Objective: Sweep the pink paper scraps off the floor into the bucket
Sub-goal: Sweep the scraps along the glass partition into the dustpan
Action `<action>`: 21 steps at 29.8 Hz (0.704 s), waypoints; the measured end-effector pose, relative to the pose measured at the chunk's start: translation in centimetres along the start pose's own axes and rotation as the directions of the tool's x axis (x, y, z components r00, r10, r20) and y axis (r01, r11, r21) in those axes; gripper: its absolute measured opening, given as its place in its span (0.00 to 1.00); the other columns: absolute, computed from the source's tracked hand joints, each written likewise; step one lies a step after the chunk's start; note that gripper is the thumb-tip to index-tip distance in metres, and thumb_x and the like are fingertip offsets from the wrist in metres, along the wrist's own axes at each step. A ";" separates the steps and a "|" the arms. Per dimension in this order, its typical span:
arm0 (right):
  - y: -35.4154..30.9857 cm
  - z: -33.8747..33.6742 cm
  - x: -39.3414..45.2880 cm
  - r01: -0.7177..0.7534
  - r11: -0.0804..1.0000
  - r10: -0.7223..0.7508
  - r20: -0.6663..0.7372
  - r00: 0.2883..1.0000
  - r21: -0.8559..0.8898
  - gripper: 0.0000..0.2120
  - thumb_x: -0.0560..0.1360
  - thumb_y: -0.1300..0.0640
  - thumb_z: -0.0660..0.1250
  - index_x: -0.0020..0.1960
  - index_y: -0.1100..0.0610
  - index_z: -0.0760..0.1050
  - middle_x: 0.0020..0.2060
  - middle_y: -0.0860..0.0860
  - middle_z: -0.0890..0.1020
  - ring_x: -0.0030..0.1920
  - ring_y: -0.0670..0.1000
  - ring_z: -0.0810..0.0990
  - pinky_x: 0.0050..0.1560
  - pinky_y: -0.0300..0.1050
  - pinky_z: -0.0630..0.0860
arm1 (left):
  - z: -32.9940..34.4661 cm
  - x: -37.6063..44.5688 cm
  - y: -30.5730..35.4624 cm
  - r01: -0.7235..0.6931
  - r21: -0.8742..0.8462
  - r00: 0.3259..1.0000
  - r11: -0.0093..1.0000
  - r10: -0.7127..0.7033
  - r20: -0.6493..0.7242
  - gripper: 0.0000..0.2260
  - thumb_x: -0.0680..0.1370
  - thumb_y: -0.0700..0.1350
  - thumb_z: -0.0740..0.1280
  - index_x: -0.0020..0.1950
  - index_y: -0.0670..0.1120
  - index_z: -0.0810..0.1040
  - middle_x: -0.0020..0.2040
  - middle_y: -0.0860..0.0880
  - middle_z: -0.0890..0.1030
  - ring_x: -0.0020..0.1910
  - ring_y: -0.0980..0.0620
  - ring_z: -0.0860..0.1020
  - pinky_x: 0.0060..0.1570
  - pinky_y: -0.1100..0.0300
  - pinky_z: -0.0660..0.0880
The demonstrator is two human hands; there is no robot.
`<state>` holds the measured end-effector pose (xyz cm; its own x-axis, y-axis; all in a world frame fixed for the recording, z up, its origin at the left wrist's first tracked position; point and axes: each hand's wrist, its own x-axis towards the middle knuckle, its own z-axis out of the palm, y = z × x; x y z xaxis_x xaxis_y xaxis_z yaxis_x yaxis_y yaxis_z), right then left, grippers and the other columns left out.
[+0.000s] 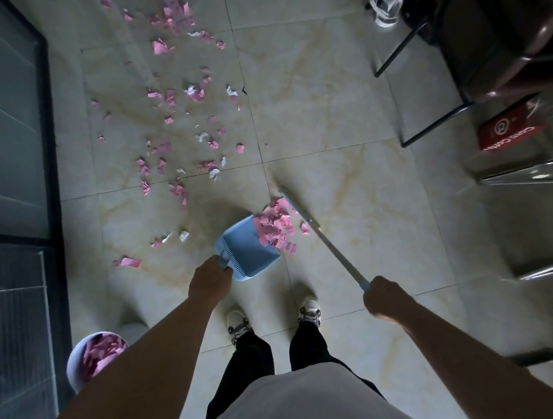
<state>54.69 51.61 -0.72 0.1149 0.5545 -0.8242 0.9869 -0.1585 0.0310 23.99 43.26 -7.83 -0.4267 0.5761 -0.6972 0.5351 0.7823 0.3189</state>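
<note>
While many torn pink paper scraps [186,123] litter tiled floor [342,105], partway done.
Left hand [209,279] gripping blue plastic dustpan [247,250]; right hand [386,296] clasping broom handle [333,251]; round bucket [95,355] part-filled.

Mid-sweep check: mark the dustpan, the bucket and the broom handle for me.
dustpan [238,253], head view, on the bare blue tray.
bucket [73,358], head view, on its pale left rim.
broom handle [335,254], head view, midway along the shaft.

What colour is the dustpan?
Light blue; the dustpan shows in the head view, held by the left hand.
</note>
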 end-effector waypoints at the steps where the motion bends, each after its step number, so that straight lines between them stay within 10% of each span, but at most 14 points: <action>1: -0.1 0.3 -0.4 0.012 1.000 -0.012 0.004 1.000 -0.015 0.14 0.80 0.57 0.55 0.62 0.62 0.69 0.61 0.59 0.76 0.59 0.57 0.78 0.54 0.44 0.73 | 0.1 0.0 0.2 -0.002 -0.003 1.000 1.000 0.002 0.009 0.13 0.79 0.45 0.60 0.60 0.40 0.74 0.58 0.40 0.78 0.58 0.40 0.76 0.54 0.54 0.72; 10: 1.2 1.0 -1.7 0.083 0.993 -0.079 0.046 0.996 -0.089 0.14 0.79 0.54 0.55 0.58 0.61 0.72 0.54 0.57 0.79 0.47 0.54 0.78 0.44 0.42 0.71 | 1.9 -0.2 1.9 0.014 -0.069 0.999 0.998 -0.011 0.032 0.14 0.78 0.45 0.60 0.60 0.39 0.73 0.58 0.39 0.78 0.58 0.39 0.76 0.54 0.53 0.72; 16: 4.4 0.7 -3.0 0.065 0.997 -0.064 -0.039 0.997 0.036 0.13 0.77 0.57 0.56 0.33 0.54 0.67 0.32 0.50 0.74 0.33 0.49 0.73 0.30 0.42 0.64 | 2.1 -0.3 1.8 0.037 -0.109 0.999 0.993 -0.035 0.019 0.13 0.78 0.44 0.61 0.60 0.39 0.72 0.57 0.38 0.78 0.57 0.38 0.76 0.54 0.52 0.72; 21: 5.5 1.2 -3.3 0.025 0.995 -0.022 -0.031 0.999 0.095 0.11 0.80 0.56 0.54 0.47 0.56 0.73 0.47 0.57 0.79 0.42 0.57 0.73 0.42 0.46 0.69 | 2.0 -1.0 1.5 0.005 -0.104 1.000 0.995 -0.006 -0.013 0.12 0.79 0.42 0.60 0.59 0.38 0.73 0.55 0.38 0.78 0.56 0.38 0.76 0.52 0.54 0.71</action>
<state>59.58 47.89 1.46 0.0964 0.5830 -0.8067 0.9742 -0.2214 -0.0435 26.68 43.37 -7.91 -0.4395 0.5744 -0.6906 0.4542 0.8054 0.3809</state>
